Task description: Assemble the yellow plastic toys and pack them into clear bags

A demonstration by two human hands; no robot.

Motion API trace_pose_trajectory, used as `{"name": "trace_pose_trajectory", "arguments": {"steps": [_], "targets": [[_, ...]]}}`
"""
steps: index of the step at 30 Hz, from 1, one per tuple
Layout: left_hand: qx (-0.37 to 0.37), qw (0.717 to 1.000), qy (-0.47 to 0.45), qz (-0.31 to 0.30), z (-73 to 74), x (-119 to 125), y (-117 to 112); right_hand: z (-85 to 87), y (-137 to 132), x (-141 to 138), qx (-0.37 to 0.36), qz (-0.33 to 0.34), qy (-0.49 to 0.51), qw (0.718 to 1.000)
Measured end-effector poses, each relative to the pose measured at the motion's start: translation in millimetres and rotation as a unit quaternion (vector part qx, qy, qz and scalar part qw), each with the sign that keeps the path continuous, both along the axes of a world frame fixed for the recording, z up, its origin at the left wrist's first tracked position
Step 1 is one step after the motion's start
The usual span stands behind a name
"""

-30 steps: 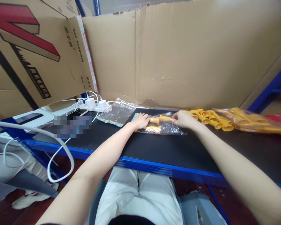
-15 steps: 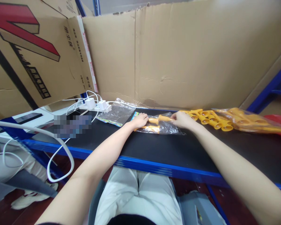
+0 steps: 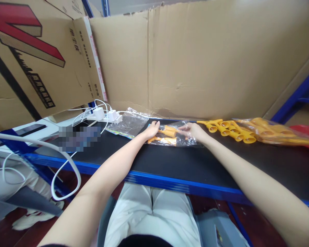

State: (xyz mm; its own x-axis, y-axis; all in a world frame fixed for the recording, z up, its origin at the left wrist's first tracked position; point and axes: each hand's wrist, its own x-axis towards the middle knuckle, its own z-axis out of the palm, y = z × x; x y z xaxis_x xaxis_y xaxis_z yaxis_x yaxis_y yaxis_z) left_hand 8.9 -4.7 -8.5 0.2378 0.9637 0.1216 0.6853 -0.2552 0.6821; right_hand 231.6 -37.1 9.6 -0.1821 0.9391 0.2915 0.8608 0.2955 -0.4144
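Observation:
A clear plastic bag [image 3: 183, 139] lies on the black table [image 3: 185, 161] with two orange plastic pieces [image 3: 167, 135] inside it. My left hand [image 3: 152, 130] grips the bag's left end, fingers closed on it. My right hand [image 3: 192, 130] rests on the bag's right part, fingers pressed together on the plastic. Both forearms reach forward from the table's near edge.
Several loose orange trumpet-shaped pieces [image 3: 228, 129] lie to the right, beside a bag full of them [image 3: 275, 134]. A stack of empty clear bags [image 3: 128, 125] lies to the left, then a white power strip [image 3: 104, 115] with cables. Cardboard walls [image 3: 201, 61] close the back.
My right hand has slid left along the bag, pushing the upper orange piece deeper inside. My left hand shifted a little left and up at the bag's end.

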Motion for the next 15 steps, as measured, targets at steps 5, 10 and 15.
{"name": "trace_pose_trajectory", "arguments": {"steps": [5, 10, 15], "targets": [[-0.006, 0.999, -0.047, 0.001, -3.5, -1, 7, -3.1, 3, -4, 0.095, 0.038, 0.084, 0.991], [0.008, 0.999, -0.044, -0.001, -8.1, -3, 14, -0.1, -1, -1, 0.003, -0.049, 0.014, 0.999], [0.045, 0.999, 0.013, -0.018, -10.5, -7, 19, -4.4, -1, 4, -0.068, 0.035, 0.116, 0.99]]}}
